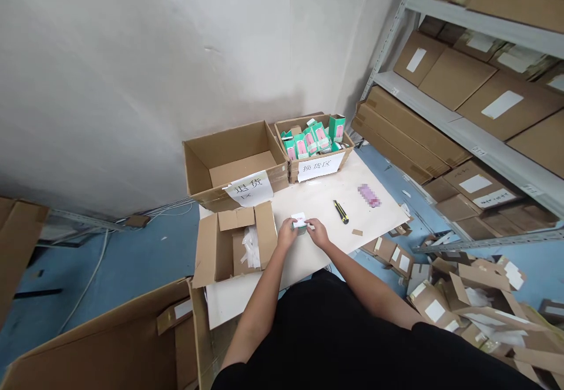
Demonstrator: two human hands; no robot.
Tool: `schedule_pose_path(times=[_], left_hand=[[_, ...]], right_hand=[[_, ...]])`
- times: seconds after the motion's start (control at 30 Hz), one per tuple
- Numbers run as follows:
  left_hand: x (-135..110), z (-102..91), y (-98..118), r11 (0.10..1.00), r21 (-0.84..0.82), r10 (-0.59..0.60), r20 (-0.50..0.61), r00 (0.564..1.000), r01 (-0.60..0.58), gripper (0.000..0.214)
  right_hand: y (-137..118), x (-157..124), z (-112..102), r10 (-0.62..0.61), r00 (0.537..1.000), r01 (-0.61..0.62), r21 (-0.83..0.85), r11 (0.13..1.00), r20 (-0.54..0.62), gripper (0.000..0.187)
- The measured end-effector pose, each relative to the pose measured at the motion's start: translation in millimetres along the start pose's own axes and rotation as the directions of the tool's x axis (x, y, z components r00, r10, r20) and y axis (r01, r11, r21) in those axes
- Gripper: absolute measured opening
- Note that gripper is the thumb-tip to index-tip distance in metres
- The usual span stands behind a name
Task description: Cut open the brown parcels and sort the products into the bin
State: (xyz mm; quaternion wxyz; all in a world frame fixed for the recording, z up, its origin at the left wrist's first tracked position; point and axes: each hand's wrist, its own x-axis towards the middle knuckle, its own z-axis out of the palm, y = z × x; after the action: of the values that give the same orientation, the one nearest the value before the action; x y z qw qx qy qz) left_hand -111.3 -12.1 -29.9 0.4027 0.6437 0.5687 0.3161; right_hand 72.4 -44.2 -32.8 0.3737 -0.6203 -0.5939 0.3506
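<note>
My left hand (286,234) and my right hand (316,231) are both closed on a small white box (299,221) with a red mark, held just above the white table (317,202). The left fingers grip its left side, the right fingers its right end. An open cardboard box (233,243) with white plastic wrapping inside stands just left of my left hand. A black and yellow utility knife (341,211) lies on the table to the right of my right hand.
At the table's back stand an empty labelled carton (231,164) and a labelled carton of green and pink boxes (314,143). A pink object (369,195) lies at the right. Metal shelving with cartons (462,102) runs along the right; opened cartons (467,302) litter the blue floor.
</note>
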Motion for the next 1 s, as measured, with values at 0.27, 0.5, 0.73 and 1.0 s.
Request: schedule_pose_path(times=[0.27, 0.5, 0.73, 1.0], left_hand=[[-10.1, -0.6, 5.0, 0.999, 0.048, -0.005, -0.039, 0.999, 0.007, 0.028], [-10.6, -1.6, 10.1, 0.993, 0.094, -0.06, -0.05, 0.997, 0.064, 0.028], [-14.0, -0.7, 6.8, 0.995, 0.093, -0.021, -0.029, 0.999, 0.024, 0.023], [-18.1, 30.6, -9.7, 0.974, -0.128, -0.209, -0.186, 0.96, 0.187, 0.05]], right_hand=[[2.6, 9.8, 8.6, -0.011, 1.0, 0.012, -0.049, 0.999, 0.014, 0.025], [-1.5, 11.3, 17.3, -0.048, 0.999, 0.05, -0.372, 0.927, 0.014, 0.018], [-5.2, 12.0, 11.4, -0.069, 0.994, 0.098, -0.387, 0.917, 0.087, 0.015], [12.5, 12.8, 15.9, 0.182, 0.981, -0.191, 0.197, 0.962, 0.062, 0.042]])
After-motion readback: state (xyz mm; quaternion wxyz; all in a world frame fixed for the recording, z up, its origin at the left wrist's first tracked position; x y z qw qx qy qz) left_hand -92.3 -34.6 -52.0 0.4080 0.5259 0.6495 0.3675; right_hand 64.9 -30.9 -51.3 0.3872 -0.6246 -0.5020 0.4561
